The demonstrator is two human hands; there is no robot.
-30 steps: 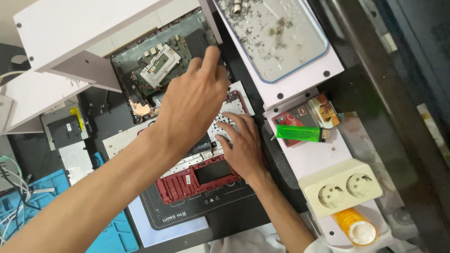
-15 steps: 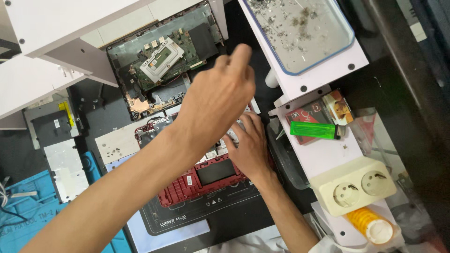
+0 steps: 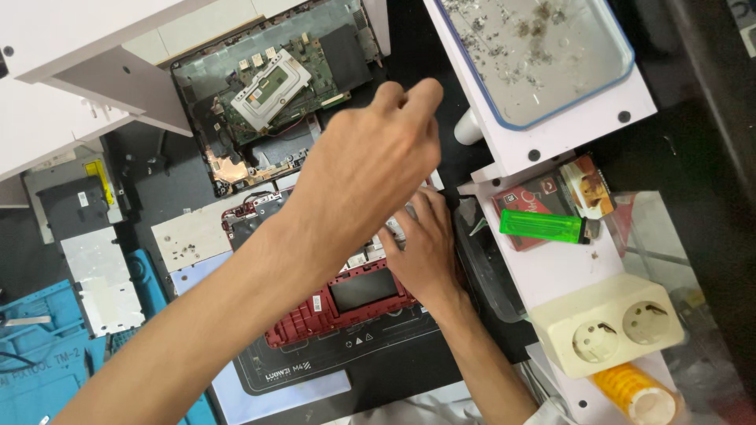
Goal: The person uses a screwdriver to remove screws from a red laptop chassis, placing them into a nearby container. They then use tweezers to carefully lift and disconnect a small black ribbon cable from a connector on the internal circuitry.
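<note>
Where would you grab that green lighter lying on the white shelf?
Pinch the green lighter across its long flat sides near the middle, coming straight down from above. It lies flat and lengthwise on the white shelf, its dark end close to a small red box, so its ends are less free.

Red laptop frame (image 3: 315,315), green circuit board (image 3: 307,71), bright green lighter (image 3: 543,227), cream socket block (image 3: 606,324), blue mat (image 3: 47,346), black bench (image 3: 693,142).

left hand (image 3: 366,169): fingers pinched, raised over red laptop shell (image 3: 339,303)
right hand (image 3: 425,248): flat on the shell's right part
circuit board (image 3: 272,90): above the shell, exposed
green lighter (image 3: 543,226): on white shelf (image 3: 551,271), right
double socket (image 3: 610,323): below lighter
blue mat (image 3: 47,346): far left
</note>
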